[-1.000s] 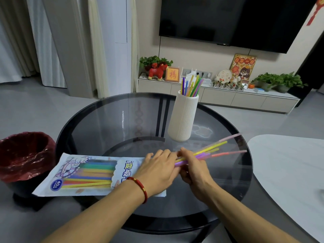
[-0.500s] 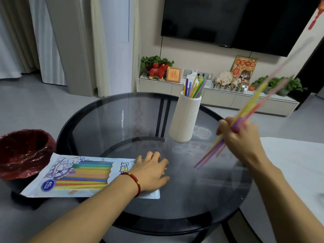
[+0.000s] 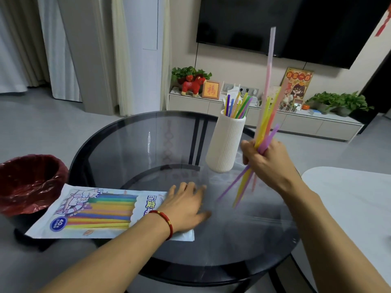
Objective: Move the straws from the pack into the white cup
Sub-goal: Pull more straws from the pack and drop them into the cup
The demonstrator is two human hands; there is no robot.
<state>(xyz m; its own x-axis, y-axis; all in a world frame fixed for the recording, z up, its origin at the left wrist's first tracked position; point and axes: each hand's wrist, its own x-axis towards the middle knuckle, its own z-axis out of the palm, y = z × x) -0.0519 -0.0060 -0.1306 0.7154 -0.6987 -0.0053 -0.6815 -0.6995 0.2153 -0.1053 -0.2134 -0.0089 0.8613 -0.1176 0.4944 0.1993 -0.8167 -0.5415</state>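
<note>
A tall ribbed white cup (image 3: pixel 226 144) stands on the round glass table (image 3: pixel 148 144) with several coloured straws (image 3: pixel 238 106) sticking out of its top. My right hand (image 3: pixel 267 163) grips a bunch of straws (image 3: pixel 267 117), held nearly upright just right of the cup, their lower ends hanging above the glass. The straw pack (image 3: pixel 97 210) lies flat at the table's front left with several straws inside. My left hand (image 3: pixel 185 205) rests flat on the pack's open right end, fingers spread.
A bin with a red liner (image 3: pixel 29 182) stands left of the table. A white table (image 3: pixel 355 204) edges in at the right. Behind are a low cabinet (image 3: pixel 296 121) with plants and ornaments and a wall-mounted TV (image 3: pixel 285 24).
My right hand has drawn a bunch of straws out of the pack, lifted it up and right, and turned it from slanted to nearly upright beside the cup. The left hand stays on the pack.
</note>
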